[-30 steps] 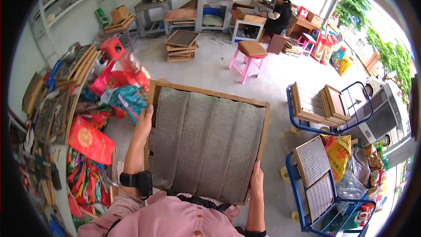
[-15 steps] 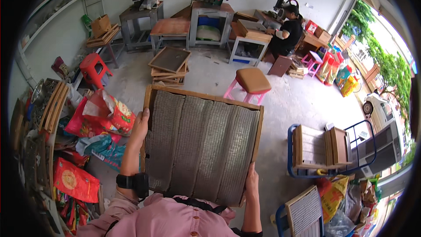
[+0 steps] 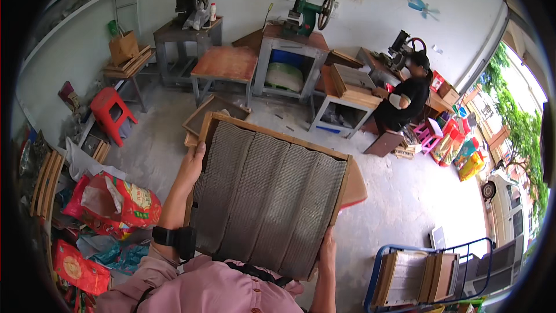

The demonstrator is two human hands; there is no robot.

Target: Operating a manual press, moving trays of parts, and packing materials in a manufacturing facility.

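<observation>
Between my hands is a shallow wooden-framed tray [image 3: 263,197], lined with wide columns of small, tightly packed grey metallic pieces. It tilts in front of my chest. My left hand [image 3: 192,163] grips its left edge near the far corner, fingers wrapped beneath. Lower down, my right hand [image 3: 327,249] is closed on the right edge. The undersides of both grips are hidden. Behind the tray's right side shows part of a brown-topped stool [image 3: 352,185], and past its far left corner part of another wooden tray [image 3: 217,109].
Hand-wheel machines [image 3: 310,11] stand on benches along the back wall. A person in black [image 3: 399,101] sits at one on the right. To my left are a red stool [image 3: 113,116] and bags [image 3: 119,203]. A blue cart [image 3: 373,278] carries more trays at lower right.
The benches and machines appear nearer and the view has turned somewhat. The tray stays in both hands and now covers most of the brown-topped stool.
</observation>
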